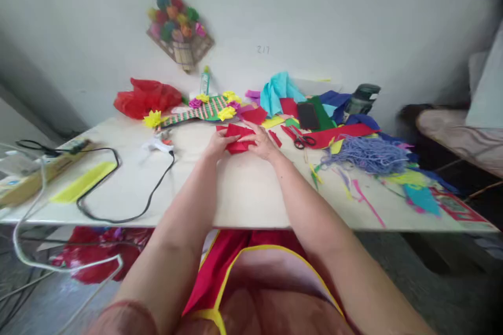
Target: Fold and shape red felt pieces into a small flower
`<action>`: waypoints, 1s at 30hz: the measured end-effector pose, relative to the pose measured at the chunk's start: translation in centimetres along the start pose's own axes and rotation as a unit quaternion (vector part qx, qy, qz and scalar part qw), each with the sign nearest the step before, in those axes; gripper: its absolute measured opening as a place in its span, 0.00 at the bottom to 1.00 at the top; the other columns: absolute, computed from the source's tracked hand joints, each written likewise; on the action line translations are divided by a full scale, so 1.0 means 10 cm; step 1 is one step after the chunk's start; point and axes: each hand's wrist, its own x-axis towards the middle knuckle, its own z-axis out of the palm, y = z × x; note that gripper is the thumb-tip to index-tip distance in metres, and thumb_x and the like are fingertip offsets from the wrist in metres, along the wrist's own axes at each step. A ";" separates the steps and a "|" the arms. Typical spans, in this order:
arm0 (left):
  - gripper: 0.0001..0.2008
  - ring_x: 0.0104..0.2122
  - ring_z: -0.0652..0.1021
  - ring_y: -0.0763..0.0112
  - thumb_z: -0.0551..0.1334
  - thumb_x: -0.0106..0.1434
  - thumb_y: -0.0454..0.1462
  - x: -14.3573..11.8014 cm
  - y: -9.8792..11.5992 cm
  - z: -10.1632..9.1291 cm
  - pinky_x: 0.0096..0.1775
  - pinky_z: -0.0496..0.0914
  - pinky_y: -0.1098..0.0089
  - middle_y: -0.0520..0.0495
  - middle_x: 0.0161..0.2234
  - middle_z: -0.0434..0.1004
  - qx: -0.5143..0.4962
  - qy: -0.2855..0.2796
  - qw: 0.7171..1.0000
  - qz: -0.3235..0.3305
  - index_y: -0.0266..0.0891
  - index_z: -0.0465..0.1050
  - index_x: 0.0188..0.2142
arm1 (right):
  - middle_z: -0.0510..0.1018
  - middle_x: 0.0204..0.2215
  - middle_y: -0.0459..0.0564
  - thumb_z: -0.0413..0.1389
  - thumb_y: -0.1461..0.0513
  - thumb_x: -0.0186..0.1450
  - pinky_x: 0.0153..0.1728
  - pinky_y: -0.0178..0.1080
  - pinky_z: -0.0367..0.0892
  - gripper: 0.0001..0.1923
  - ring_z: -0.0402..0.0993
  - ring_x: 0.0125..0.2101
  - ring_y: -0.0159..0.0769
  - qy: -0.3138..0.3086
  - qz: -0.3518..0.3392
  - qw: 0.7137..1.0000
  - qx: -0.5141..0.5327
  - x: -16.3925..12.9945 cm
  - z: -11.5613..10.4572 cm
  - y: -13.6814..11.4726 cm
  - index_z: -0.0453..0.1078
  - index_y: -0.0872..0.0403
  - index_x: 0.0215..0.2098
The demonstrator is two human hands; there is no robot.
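Observation:
A folded piece of red crepe paper (236,145) lies at the middle of the white table, between both my hands. My left hand (218,143) grips its left side, fingers bent over the edge. From the right, my right hand (262,142) holds the same paper, with its fingers laid across the top and the thumb partly hidden. Small red scraps (275,138) show just past my right hand. A pair of black-handled scissors (302,140) rests to the right, and a white glue gun (157,144) with a black cord lies to the left.
Behind my hands sits a green striped craft piece (204,110) with yellow and magenta paper flowers. Colored paper, a dark phone-like slab (308,116), blue-purple shredded strands (367,154) and a dark bottle (363,98) crowd the right. A yellow strip (84,182) and cords lie left.

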 end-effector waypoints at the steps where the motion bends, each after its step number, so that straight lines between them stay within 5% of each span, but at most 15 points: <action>1: 0.18 0.24 0.77 0.68 0.73 0.35 0.36 0.00 0.00 0.00 0.29 0.71 0.70 0.47 0.24 0.78 0.002 0.000 1.000 -0.005 0.32 0.76 0.27 | 0.64 0.58 0.44 0.55 0.73 0.50 0.59 0.45 0.53 0.18 0.59 0.57 0.42 -0.004 0.002 1.000 -0.002 0.00 0.01 0.01 0.78 0.48 0.33; 12: 0.17 0.23 0.76 0.71 0.73 0.36 0.37 0.03 -0.04 -0.02 0.30 0.70 0.70 0.49 0.24 0.78 0.024 -0.029 0.999 -0.013 0.33 0.76 0.28 | 0.69 0.53 0.47 0.63 0.62 0.52 0.57 0.48 0.56 0.03 0.60 0.54 0.44 0.011 0.048 0.998 0.037 0.01 0.06 0.03 0.78 0.48 0.27; 25: 0.17 0.28 0.78 0.65 0.73 0.35 0.35 0.02 -0.03 -0.02 0.34 0.73 0.66 0.45 0.27 0.79 0.017 -0.046 0.999 -0.020 0.33 0.77 0.28 | 0.68 0.54 0.49 0.62 0.68 0.49 0.58 0.46 0.54 0.10 0.60 0.56 0.42 0.004 0.068 0.992 0.103 -0.03 -0.04 -0.08 0.77 0.50 0.30; 30: 0.16 0.28 0.78 0.65 0.72 0.37 0.35 0.03 -0.05 -0.03 0.33 0.72 0.67 0.46 0.25 0.79 0.022 -0.057 0.998 -0.023 0.33 0.78 0.28 | 0.69 0.53 0.51 0.63 0.63 0.50 0.57 0.44 0.56 0.05 0.63 0.55 0.41 0.026 0.077 0.986 0.148 -0.02 -0.04 -0.08 0.76 0.52 0.27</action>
